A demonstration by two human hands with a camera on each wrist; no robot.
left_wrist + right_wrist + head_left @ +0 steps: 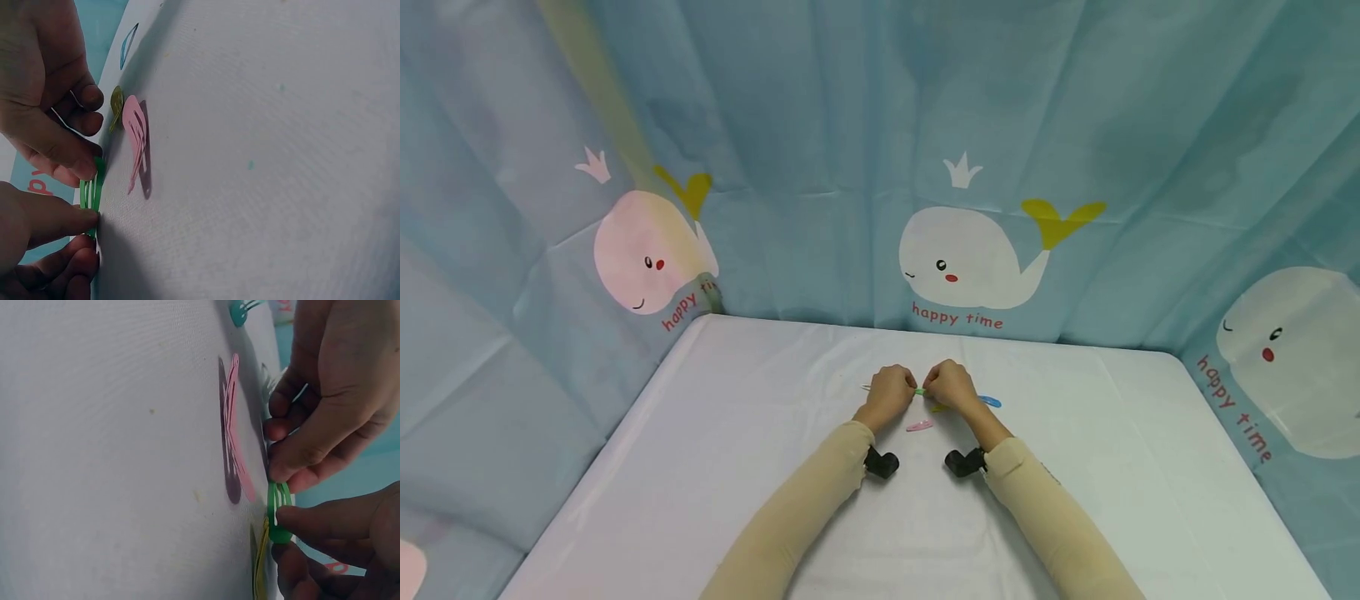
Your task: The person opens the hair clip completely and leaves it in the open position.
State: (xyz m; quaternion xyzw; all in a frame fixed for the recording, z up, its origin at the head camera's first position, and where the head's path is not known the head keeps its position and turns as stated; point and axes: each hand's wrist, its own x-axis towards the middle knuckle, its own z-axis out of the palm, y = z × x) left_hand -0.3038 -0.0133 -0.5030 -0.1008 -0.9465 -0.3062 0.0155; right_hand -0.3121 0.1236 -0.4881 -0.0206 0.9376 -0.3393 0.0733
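Note:
A green snap hair clip [919, 392] is pinched between both hands, one at each end. My left hand [890, 393] grips one end with thumb and fingers; in the left wrist view it is the lower hand. My right hand [951, 386] pinches the opposite end, and the clip's slotted middle [279, 499] shows between the thumbs. Nearer to me, a pink hair clip [135, 125] lies on the white cloth. A yellow hair clip [260, 562] lies beneath the right hand, partly hidden in the head view.
Right of the right wrist lies a blue hair clip [990, 402]. Beyond the left hand is another clip [866, 387], pale in the head view and teal in the right wrist view. A white-covered table [760, 392] meets a blue whale-print curtain [805, 250].

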